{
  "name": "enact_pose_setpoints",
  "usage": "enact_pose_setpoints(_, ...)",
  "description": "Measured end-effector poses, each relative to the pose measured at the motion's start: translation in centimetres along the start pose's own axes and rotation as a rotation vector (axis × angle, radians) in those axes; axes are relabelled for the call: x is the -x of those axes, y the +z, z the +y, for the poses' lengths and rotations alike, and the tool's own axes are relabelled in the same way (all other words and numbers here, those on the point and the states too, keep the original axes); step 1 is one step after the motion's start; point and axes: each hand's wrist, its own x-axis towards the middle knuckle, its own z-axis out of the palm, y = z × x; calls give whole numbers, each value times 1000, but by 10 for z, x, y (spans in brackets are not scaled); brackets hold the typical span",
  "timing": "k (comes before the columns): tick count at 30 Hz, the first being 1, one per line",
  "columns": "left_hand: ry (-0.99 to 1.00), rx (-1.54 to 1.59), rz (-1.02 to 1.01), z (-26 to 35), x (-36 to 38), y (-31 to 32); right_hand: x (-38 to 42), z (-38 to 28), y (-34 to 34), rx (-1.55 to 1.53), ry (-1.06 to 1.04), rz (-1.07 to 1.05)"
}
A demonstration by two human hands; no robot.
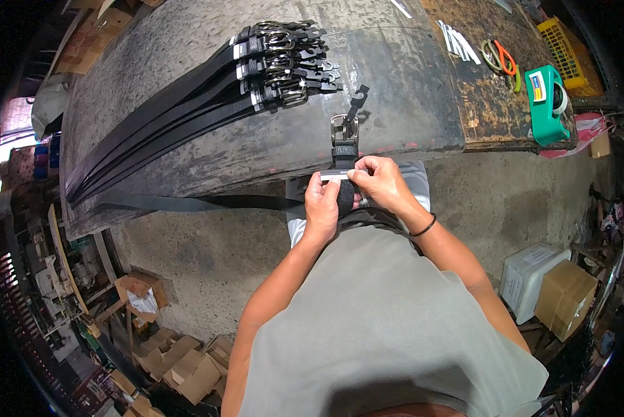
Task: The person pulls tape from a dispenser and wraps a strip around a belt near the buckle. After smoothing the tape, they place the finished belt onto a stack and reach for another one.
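A black belt [207,203] lies across the table's front edge, its metal buckle [339,128] and black plastic hook [358,99] resting on the tabletop. My left hand [321,210] is closed around the strap just below the buckle, thumb on a white-and-dark label strip [334,176]. With thumb and forefinger, my right hand [383,182] pinches the right end of that label against the belt. Part of the strap under my fingers is hidden. To the left of the buckle, several finished-looking black belts [173,104] lie bundled, with buckles and hooks at one end.
On the table's right part lie white strips [458,43], orange-handled scissors [506,57] and a green tape dispenser [547,104]. A yellow basket [561,50] stands beyond them. Cardboard boxes [193,372] sit on the floor at left; a box [565,299] and white container [531,278] stand at right.
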Motion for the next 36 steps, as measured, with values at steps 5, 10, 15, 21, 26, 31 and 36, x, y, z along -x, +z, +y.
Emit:
enact_pose_setpoints(5,25,-17,-11,3,2,3,2,4,-1,-66,-3,-18)
enact_pose_setpoints(10,52,13,-8,-2,1,1,5,-3,-1,-123,36,-13)
enact_pose_setpoints(15,48,39,-28,-3,-1,-3,5,-5,-2,-99,37,-31)
enact_pose_setpoints(21,56,15,-40,-2,0,-2,4,8,0,-201,36,-54)
enact_pose_setpoints(26,59,-17,-23,0,1,0,6,14,-1,-257,28,-51)
enact_pose_setpoints(31,60,7,-24,-2,1,-1,10,9,-3,-214,-6,-22)
enact_pose_setpoints(36,64,11,-26,-3,1,-1,10,9,-3,-224,16,-28)
